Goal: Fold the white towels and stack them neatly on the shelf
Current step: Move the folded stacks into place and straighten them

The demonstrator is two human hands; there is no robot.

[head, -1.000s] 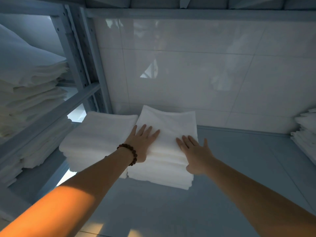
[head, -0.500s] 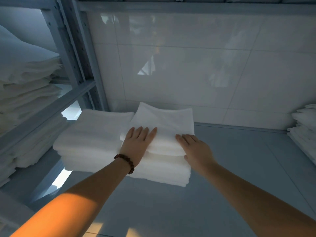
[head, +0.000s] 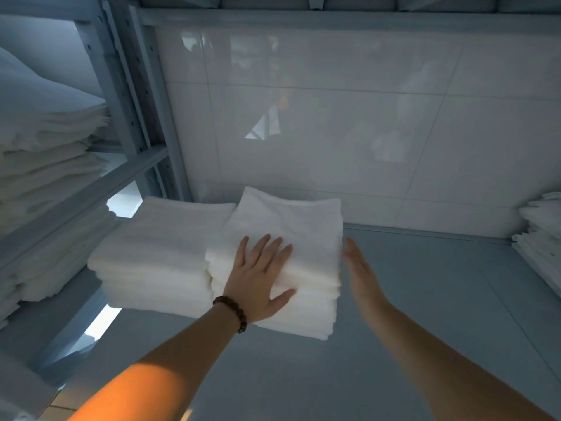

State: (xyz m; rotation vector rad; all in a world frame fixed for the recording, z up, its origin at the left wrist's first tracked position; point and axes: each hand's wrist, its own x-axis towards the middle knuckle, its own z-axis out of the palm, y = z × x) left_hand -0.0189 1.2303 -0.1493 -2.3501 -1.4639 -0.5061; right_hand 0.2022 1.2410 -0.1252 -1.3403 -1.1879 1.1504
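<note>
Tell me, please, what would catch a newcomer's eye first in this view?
Two stacks of folded white towels sit side by side at the back left of the grey shelf. The left hand, a bead bracelet at its wrist, lies flat on the right stack; the right hand is held edge-on beside that stack.

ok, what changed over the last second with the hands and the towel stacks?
The right hand came off the top of the right towel stack and now stands edge-on, palm flat beside its right side, whether touching is unclear. The left hand stayed pressed flat on top, shifted slightly toward the middle. Nothing was gripped. Both that stack and the left towel stack stayed in place on the shelf.
</note>
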